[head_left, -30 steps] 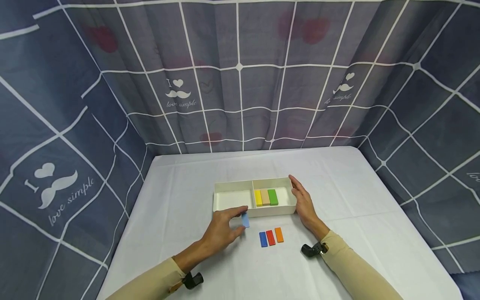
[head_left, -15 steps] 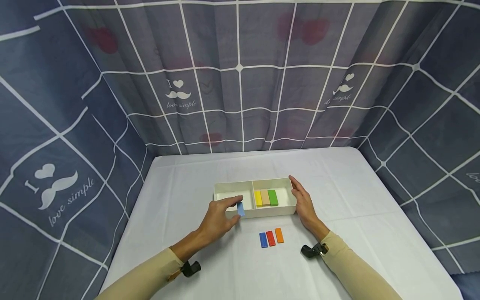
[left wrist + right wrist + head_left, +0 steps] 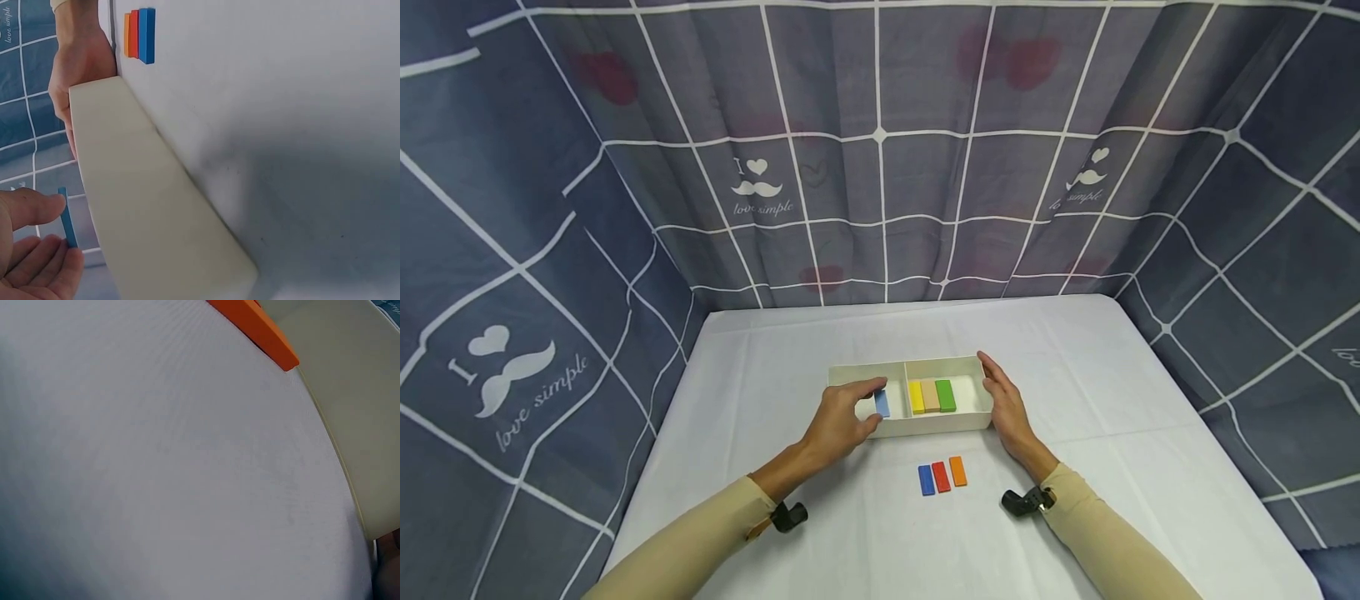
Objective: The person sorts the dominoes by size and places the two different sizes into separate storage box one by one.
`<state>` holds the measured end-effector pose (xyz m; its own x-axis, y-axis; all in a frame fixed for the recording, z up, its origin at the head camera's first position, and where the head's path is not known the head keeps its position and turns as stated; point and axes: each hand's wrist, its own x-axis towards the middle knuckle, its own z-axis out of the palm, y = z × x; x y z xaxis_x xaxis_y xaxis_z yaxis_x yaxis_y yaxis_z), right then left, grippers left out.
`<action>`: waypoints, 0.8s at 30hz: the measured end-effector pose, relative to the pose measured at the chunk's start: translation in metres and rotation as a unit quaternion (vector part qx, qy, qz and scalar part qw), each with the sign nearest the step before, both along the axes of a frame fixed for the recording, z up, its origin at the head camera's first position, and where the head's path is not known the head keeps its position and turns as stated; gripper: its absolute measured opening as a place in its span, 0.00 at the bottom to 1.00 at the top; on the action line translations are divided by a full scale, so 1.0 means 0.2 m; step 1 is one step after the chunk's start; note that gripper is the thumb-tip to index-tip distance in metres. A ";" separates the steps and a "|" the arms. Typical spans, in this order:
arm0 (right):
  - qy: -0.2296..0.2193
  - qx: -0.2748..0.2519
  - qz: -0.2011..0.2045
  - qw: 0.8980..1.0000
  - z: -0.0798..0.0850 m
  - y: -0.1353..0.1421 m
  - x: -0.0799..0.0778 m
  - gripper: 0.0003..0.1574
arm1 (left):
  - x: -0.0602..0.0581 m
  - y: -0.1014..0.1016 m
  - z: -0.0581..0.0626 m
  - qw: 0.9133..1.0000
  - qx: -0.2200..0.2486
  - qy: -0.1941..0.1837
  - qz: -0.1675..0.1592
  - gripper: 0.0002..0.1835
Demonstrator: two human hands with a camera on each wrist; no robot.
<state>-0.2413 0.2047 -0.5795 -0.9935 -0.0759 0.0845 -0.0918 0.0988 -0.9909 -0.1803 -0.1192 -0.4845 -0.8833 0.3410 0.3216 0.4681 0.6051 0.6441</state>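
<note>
My left hand [image 3: 837, 418] pinches a light blue block [image 3: 882, 403] between thumb and fingertips, over the left compartment of a cream two-compartment box [image 3: 934, 425]. In the left wrist view the slim block [image 3: 68, 219] stands clear of the fingers' pads, beside the box wall [image 3: 150, 187]. Whether its far end touches the box floor is hidden. My right hand [image 3: 1011, 417] rests against the box's right end, its fingers lying along the wall. Yellow [image 3: 917, 397], tan [image 3: 930, 396] and green [image 3: 946, 395] blocks lie side by side in the right compartment.
Blue [image 3: 927, 480], red [image 3: 941, 477] and orange [image 3: 958, 471] blocks lie on the white tablecloth [image 3: 880, 542] in front of the box. A divider [image 3: 906, 387] splits the box. Checked curtains [image 3: 820, 183] enclose the table's back and sides.
My left hand has carried the light blue block from in front of the box, leftward and away from me, over the left compartment. My right hand has stayed at the box's right end.
</note>
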 end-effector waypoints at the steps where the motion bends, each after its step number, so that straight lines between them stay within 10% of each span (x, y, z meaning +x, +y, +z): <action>1: 0.000 0.001 -0.001 1.000 0.00 0.00 0.00 0.35 | -0.01 0.00 0.00 1.000 -0.003 -0.001 0.000 0.35; 24: -0.002 -0.003 -0.002 1.000 0.00 0.00 0.00 0.35 | -0.16 0.05 -0.08 0.999 -0.009 -0.032 -0.017 0.34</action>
<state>-0.2406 0.2039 -0.5800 -0.9941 -0.0723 0.0805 -0.0871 0.0934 -0.9918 -0.2119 -0.1092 -0.5012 -0.8894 0.3773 0.2580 0.4472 0.6013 0.6622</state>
